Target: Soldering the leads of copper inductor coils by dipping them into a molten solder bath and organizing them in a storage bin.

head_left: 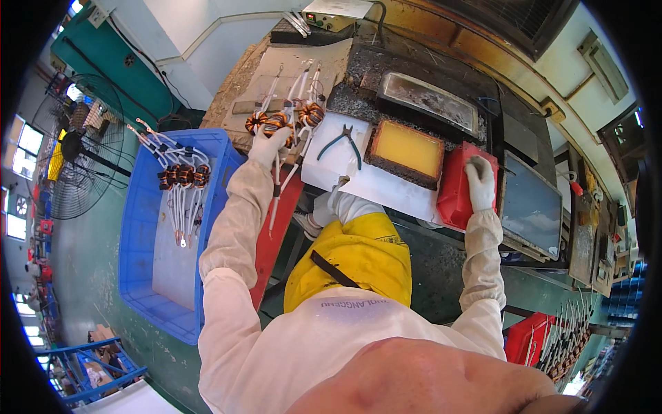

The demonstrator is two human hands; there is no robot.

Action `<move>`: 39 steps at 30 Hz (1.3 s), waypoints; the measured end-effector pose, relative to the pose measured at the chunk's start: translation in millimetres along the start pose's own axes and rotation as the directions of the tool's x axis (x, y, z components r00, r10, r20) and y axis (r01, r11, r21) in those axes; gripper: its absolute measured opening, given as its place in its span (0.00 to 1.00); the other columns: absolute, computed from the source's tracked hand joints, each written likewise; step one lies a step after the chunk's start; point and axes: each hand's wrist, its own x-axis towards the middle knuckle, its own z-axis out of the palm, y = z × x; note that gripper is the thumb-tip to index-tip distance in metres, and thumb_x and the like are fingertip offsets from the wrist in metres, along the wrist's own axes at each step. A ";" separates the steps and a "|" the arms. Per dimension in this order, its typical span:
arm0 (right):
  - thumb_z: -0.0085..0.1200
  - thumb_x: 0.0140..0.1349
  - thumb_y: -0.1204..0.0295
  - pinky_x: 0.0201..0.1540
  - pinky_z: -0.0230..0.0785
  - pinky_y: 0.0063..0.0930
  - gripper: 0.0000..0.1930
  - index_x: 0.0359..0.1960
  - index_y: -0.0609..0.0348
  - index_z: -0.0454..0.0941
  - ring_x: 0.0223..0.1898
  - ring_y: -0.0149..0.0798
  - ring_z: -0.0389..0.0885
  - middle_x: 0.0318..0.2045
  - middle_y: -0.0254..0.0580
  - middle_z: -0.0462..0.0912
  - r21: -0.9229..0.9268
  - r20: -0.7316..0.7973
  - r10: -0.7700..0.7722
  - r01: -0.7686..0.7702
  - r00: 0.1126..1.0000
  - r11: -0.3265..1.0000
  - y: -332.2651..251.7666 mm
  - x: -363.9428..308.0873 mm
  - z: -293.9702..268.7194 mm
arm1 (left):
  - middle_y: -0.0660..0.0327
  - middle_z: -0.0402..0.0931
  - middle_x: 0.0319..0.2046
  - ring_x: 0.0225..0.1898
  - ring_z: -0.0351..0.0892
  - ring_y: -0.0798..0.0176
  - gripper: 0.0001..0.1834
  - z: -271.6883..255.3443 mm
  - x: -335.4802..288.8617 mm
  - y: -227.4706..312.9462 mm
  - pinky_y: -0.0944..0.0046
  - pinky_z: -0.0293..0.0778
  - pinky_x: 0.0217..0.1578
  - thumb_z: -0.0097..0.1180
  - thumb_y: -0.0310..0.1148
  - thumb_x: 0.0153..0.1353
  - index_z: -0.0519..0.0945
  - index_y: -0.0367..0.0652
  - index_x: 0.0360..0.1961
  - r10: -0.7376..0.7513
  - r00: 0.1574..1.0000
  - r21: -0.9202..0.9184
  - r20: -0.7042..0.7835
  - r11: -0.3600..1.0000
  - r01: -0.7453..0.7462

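My left hand (267, 146), in a white glove, is closed on a toroidal coil (278, 123) wound with copper wire. Two more such coils, one of them this coil (310, 115), lie beside it, their white-sleeved leads stretching over the board. At the right, my gloved right hand (480, 182) has its fingers curled over a red plastic bin (454, 188); its palm side is hidden. Between my hands, pliers (347, 143) with dark green handles lie spread on a white sheet (324, 169).
A yellow-filled rectangular pan (407, 152) sits left of the red bin, with a dark metal-rimmed trough (429, 103) behind it. On my left stands a blue crate (169, 314) holding several coils (185, 176). A large fan (72, 148) is beyond it.
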 end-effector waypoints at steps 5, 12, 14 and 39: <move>0.50 0.64 0.77 0.48 0.72 0.23 0.10 0.46 0.64 0.74 0.41 0.30 0.78 0.40 0.40 0.80 0.344 -0.087 0.130 -0.093 0.988 0.934 8.7 0.9 6.3 | 0.59 0.79 0.38 0.38 0.78 0.63 0.31 -26.0 38.4 -30.1 0.65 0.71 0.42 0.67 0.45 0.46 0.74 0.41 0.49 0.056 0.988 0.231 -0.145 0.973 -0.022; 0.51 0.64 0.76 0.45 0.73 0.24 0.09 0.44 0.63 0.74 0.39 0.30 0.78 0.39 0.39 0.80 0.327 -0.096 0.158 -0.118 0.983 0.938 8.0 -3.5 2.7 | 0.52 0.76 0.45 0.48 0.75 0.53 0.39 -6.1 60.1 -61.2 0.59 0.67 0.51 0.66 0.46 0.44 0.70 0.40 0.56 0.057 0.959 0.376 -0.279 0.925 0.054; 0.50 0.64 0.76 0.45 0.73 0.23 0.09 0.45 0.64 0.74 0.39 0.30 0.78 0.39 0.39 0.80 0.338 -0.109 0.163 -0.118 0.981 0.934 9.2 -6.4 -2.5 | 0.54 0.76 0.45 0.47 0.75 0.54 0.37 9.3 59.4 -61.3 0.59 0.67 0.50 0.66 0.46 0.44 0.70 0.42 0.56 0.024 0.969 0.303 -0.247 0.951 0.053; 0.49 0.63 0.78 0.42 0.71 0.21 0.08 0.44 0.63 0.74 0.36 0.28 0.76 0.36 0.38 0.79 0.284 -0.121 0.172 -0.132 0.978 0.950 -4.9 -2.9 6.5 | 0.58 0.78 0.41 0.42 0.78 0.59 0.33 -0.7 53.2 -117.3 0.60 0.70 0.47 0.66 0.45 0.48 0.68 0.46 0.54 0.028 0.932 0.241 -0.362 0.968 0.065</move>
